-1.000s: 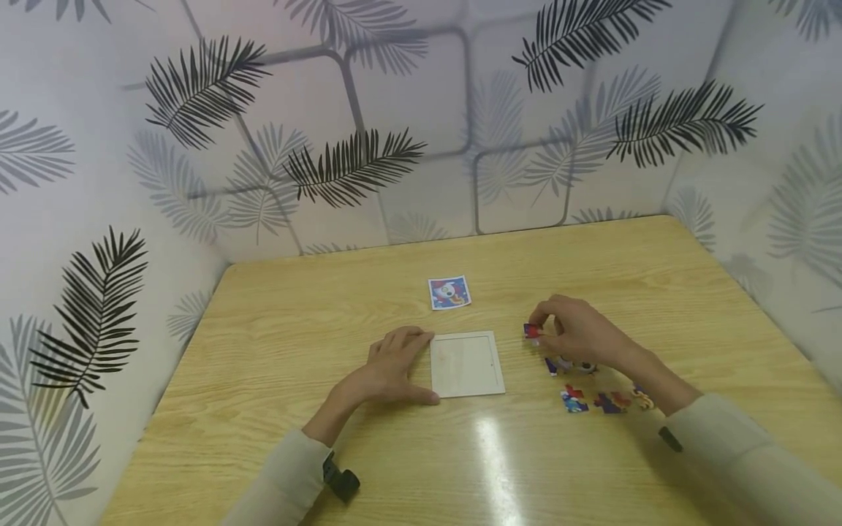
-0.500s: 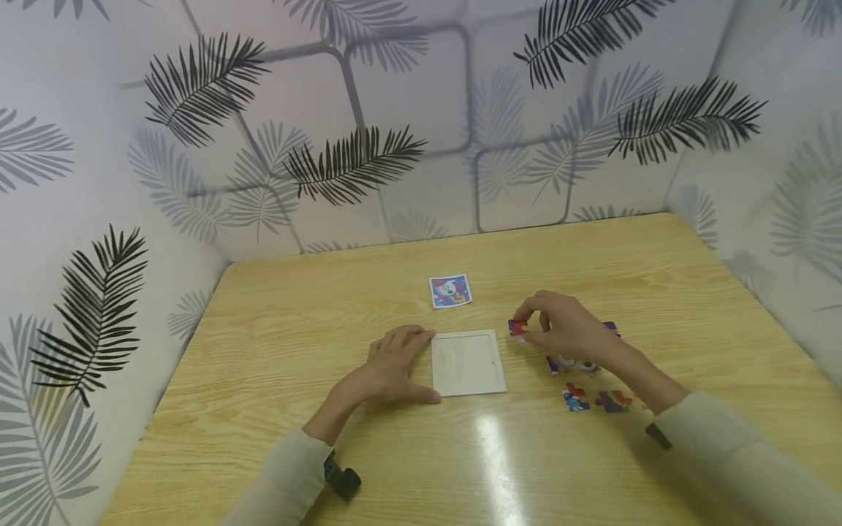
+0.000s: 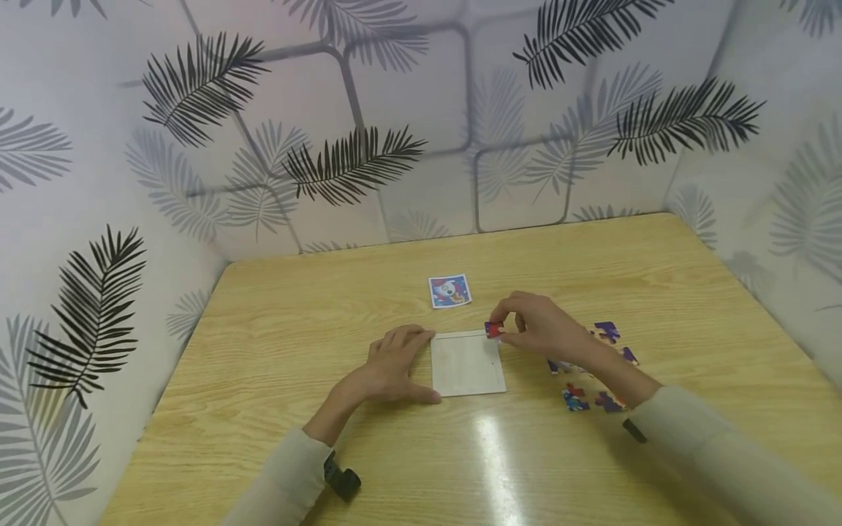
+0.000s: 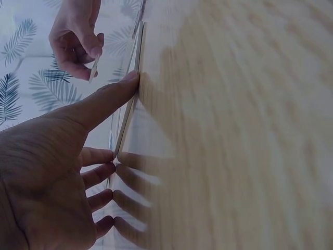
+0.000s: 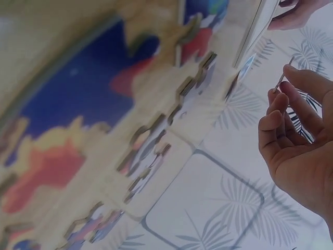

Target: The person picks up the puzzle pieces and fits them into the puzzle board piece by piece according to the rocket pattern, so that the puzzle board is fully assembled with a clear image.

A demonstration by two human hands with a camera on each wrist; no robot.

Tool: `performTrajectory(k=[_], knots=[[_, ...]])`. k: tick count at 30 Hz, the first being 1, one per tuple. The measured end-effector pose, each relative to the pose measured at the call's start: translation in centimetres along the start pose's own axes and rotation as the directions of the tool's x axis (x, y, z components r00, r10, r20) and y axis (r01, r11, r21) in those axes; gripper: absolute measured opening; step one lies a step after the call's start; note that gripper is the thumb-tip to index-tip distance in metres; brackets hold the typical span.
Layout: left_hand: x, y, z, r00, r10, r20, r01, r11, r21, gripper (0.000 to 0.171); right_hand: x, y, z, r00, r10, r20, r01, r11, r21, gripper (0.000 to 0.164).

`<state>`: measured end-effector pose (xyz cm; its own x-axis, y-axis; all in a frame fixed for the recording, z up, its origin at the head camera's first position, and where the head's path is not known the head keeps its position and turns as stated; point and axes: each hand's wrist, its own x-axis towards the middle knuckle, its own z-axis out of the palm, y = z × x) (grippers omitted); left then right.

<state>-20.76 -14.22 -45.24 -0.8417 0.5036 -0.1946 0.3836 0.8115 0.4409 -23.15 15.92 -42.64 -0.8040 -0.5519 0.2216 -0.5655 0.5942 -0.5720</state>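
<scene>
My right hand pinches a small red and dark blue jigsaw puzzle piece between thumb and fingers. It hovers at the upper right corner of a square white puzzle tray. In the right wrist view the same puzzle piece appears edge-on, raised off the table. My left hand lies at the tray's left side with fingers spread. Its thumb touches the tray near the lower left corner, and its fingertips rest by the upper left.
Several loose puzzle pieces lie right of the tray, some partly hidden under my right forearm. Behind the tray sits a small square picture card showing a white cartoon figure. A leaf-patterned wall covering borders the wooden table.
My right hand has moved left with the puzzle piece, from beside the loose pieces to the tray's upper right corner. More loose pieces now show behind the right forearm. The left hand stays put.
</scene>
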Motion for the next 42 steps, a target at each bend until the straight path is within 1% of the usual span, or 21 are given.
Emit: performTrajectory(k=[6,12,17,25,29,32,36,42], knots=[[-0.2,0.1,0.0,1.0,0.005,-0.007,-0.005,1.0,0.012,0.105,1.0,-0.9,0.4,0.999,0.024,0.023,-0.024,1.0,-0.003,0.021],[0.1,0.2,0.0,1.0,0.016,-0.016,-0.016,1.0,0.006,0.104,1.4,-1.4,0.6,0.999,0.015,0.036,-0.015,1.0,0.007,0.02],[0.0,0.4,0.1,1.0,0.012,-0.004,-0.012,1.0,-0.006,0.105,1.7,-1.8,1.1,0.998,0.022,0.057,-0.024,0.999,0.025,0.018],[-0.1,0.5,0.0,1.0,0.013,-0.003,-0.013,1.0,0.004,0.104,2.2,-2.6,1.6,0.996,0.04,0.085,-0.038,0.999,-0.024,0.016],[-0.1,0.6,-0.2,1.0,0.011,0.004,-0.011,1.0,0.011,0.103,2.6,-3.0,2.0,0.995,0.023,0.098,-0.02,0.999,-0.037,0.014],[-0.1,0.7,-0.3,1.0,0.011,0.008,-0.011,1.0,0.018,0.103,2.9,-3.4,2.3,0.995,-0.008,0.103,0.013,0.998,-0.054,0.014],[-0.1,0.7,-0.5,1.0,0.013,0.012,-0.013,1.0,0.024,0.103,3.2,-3.4,2.7,0.994,-0.033,0.103,0.04,0.997,-0.072,0.013],[-0.1,0.6,-0.5,1.0,0.009,0.015,-0.01,1.0,0.021,0.103,3.7,-3.3,3.3,0.994,-0.047,0.094,0.054,0.996,-0.068,0.012]])
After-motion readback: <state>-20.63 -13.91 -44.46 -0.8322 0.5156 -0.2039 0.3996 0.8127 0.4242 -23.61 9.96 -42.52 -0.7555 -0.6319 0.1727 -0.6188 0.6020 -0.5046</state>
